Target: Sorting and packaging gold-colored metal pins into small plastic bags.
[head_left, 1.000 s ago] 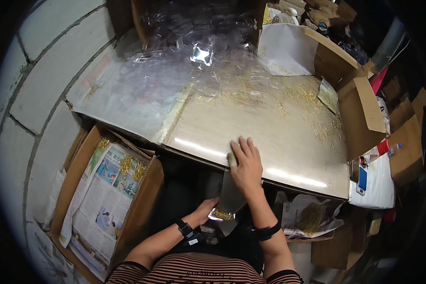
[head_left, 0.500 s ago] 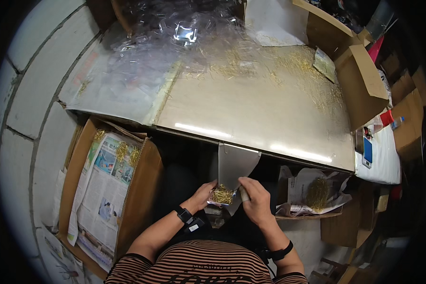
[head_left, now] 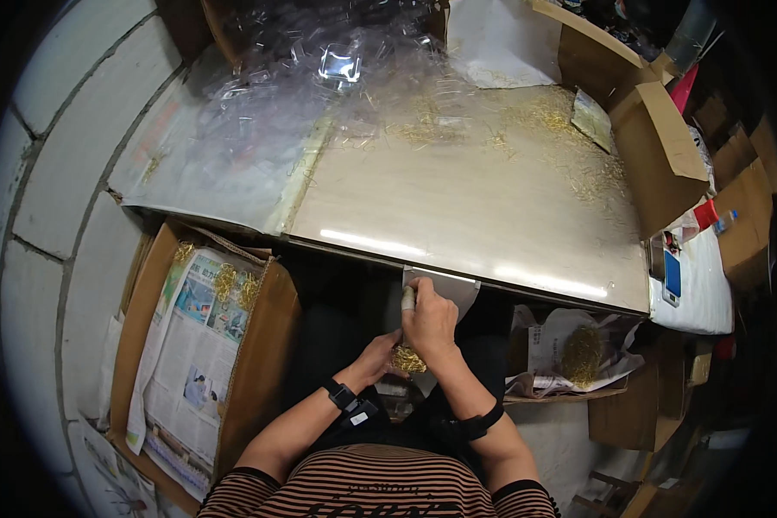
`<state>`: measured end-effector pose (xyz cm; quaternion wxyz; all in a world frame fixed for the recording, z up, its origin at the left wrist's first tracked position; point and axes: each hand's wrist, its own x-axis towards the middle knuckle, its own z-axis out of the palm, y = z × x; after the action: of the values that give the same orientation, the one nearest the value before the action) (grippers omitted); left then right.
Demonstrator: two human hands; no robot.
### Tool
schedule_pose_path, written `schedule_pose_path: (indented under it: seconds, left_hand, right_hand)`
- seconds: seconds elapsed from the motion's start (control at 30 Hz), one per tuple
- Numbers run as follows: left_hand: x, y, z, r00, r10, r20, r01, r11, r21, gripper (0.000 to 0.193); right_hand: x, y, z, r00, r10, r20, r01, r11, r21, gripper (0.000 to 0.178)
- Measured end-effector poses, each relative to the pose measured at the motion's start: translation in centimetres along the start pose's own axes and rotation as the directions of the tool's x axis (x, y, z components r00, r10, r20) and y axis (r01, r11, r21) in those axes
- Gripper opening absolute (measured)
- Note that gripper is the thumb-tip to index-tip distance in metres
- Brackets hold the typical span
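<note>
My left hand (head_left: 375, 358) is closed at the side of a small shallow box whose rim is mostly hidden now. Thin gold-coloured wire pieces (head_left: 408, 360) fill it in a tangled heap. Just above, my right hand (head_left: 430, 319) is closed, its back turned up, over a pale grey sheet (head_left: 464, 292) that hangs from the table's front edge. Pale tape wraps one right finger. Whatever the right fingertips pinch is hidden under the hand.
Clear plastic boxes (head_left: 268, 112) pile up at the table's far left. Gold wire pieces (head_left: 570, 121) lie scattered on the tabletop (head_left: 457, 207). A newspaper-lined carton (head_left: 263, 345) stands left; a paper-lined tray (head_left: 535, 345) with more wire sits right. A phone (head_left: 672, 276) lies at the right edge.
My right hand has moved up and left, from beside the small box to over the hanging sheet, and its fingers now point away from me. My left hand has barely moved.
</note>
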<state>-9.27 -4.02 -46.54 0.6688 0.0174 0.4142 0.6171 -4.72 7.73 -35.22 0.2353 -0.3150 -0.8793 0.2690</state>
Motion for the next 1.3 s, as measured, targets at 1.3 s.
schedule_pose_path:
  seconds: [1.3]
  left_hand:
    - [-6.8, 3.3, 8.2, 0.953, 0.25, 0.17, -0.249, 0.968, -0.024, 0.035]
  right_hand:
    - [-8.3, 0.9, -8.1, 0.911, -0.41, 0.051, 0.397, 0.902, 0.171, 0.03]
